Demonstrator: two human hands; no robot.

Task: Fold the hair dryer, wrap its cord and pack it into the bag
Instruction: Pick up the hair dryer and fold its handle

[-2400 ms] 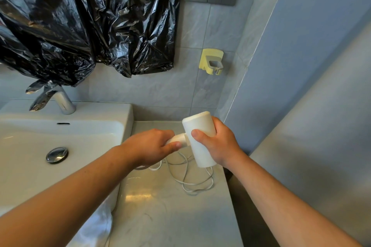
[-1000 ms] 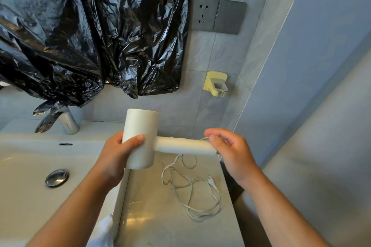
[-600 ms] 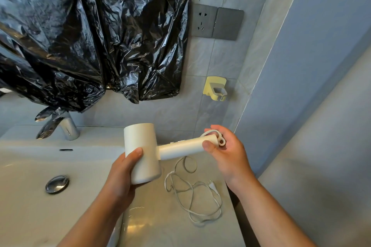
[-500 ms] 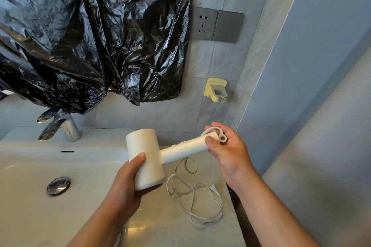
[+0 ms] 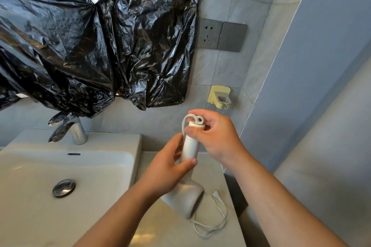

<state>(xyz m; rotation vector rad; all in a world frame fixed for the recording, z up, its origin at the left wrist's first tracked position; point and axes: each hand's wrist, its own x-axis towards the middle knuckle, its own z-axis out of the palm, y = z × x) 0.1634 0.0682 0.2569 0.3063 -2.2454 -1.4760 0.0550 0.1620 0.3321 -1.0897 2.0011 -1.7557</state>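
Left hand (image 5: 168, 168) and right hand (image 5: 217, 136) both grip the handle of the white hair dryer (image 5: 189, 146). It is held above the worktop (image 5: 170, 232) with the handle nearly upright and the barrel at the bottom.

Much of the dryer is hard to read. The left palm and fingers cover the handle's left side and the joint where it meets the barrel, so I cannot tell whether the dryer is folded. The barrel itself is smeared by motion blur. The right fingers hide the far side of the handle's top end.

The left hand's fingers are curled round the lower handle, with the thumb lying across its front. The right hand wraps the upper end, thumb pressed on the front just below the tip. There the cord (image 5: 184, 121) leaves in a small loop and runs down the handle's left side behind the left hand.

The rest of the cord lies in loose loops near the worktop's right edge, below the barrel, with the plug (image 5: 215, 194) beside them. Part of it is hidden under the dryer. Both forearms are cut off at the bottom of the view.

Left of the worktop sits the sink (image 5: 60, 166). Its faucet (image 5: 79, 134) is partly hidden by the black plastic sheet (image 5: 100, 36) hanging on the wall.
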